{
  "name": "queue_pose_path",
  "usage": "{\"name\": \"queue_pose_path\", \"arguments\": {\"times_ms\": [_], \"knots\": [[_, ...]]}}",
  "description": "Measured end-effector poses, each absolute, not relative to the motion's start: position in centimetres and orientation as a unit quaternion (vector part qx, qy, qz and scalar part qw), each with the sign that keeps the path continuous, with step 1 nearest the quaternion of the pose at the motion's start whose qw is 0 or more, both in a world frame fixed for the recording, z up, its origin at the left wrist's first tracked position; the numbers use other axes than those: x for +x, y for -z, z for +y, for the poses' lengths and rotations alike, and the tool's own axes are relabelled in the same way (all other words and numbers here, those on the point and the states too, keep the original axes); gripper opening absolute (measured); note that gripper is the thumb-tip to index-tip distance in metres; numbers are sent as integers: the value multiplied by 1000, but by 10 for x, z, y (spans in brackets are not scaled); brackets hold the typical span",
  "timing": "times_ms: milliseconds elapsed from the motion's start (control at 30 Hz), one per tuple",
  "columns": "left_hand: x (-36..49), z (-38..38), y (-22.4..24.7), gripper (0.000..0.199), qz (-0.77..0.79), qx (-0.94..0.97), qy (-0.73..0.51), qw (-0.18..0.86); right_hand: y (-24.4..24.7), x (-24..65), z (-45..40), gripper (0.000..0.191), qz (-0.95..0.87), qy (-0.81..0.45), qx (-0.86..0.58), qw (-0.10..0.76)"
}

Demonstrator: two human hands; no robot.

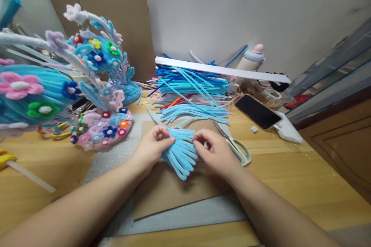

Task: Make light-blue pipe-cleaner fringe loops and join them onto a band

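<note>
A fan of light blue pipe cleaners [182, 148], bent into narrow loops, is held just above a piece of cardboard. My left hand [158, 144] grips its gathered left end, thumb on top. At the fan's right edge my right hand [214, 148] is closed, with thumb and fingertips pinching the end of one loop. From the gathered end a loose stem sticks out to the upper left. Scissors [238, 147] with pale green handles lie beside my right hand, their blades partly hidden behind it.
Cardboard [174, 197] lies on a grey cutting mat [185, 220]. Behind are piled pipe cleaners [194, 114], a white strip [220, 71], a phone [257, 112] and a bottle [251, 60]. Flower-covered pipe-cleaner lanterns [26, 92] crowd the left, near a yellow glue gun [6, 159].
</note>
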State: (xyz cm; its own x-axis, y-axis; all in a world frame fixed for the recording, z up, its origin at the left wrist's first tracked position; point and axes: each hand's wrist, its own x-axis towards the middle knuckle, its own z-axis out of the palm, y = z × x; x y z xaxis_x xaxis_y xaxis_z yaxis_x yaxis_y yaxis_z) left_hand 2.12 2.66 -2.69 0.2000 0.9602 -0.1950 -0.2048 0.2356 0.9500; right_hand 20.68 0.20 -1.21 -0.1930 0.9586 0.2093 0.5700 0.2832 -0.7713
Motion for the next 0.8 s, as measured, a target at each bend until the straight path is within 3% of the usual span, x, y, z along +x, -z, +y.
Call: {"name": "queue_pose_path", "arguments": {"times_ms": [200,367,633,800], "knots": [[18,31,24,32,432,364,-477,673,22,206,8,16,-628,-466,-492,382],[16,30,19,24,401,327,-369,772,21,203,7,19,-682,-370,-472,418],[9,31,22,28,455,399,-349,716,13,209,5,13,-764,-281,-428,394],[12,30,16,29,464,410,-384,685,7,212,4,8,-839,-235,-386,301]]}}
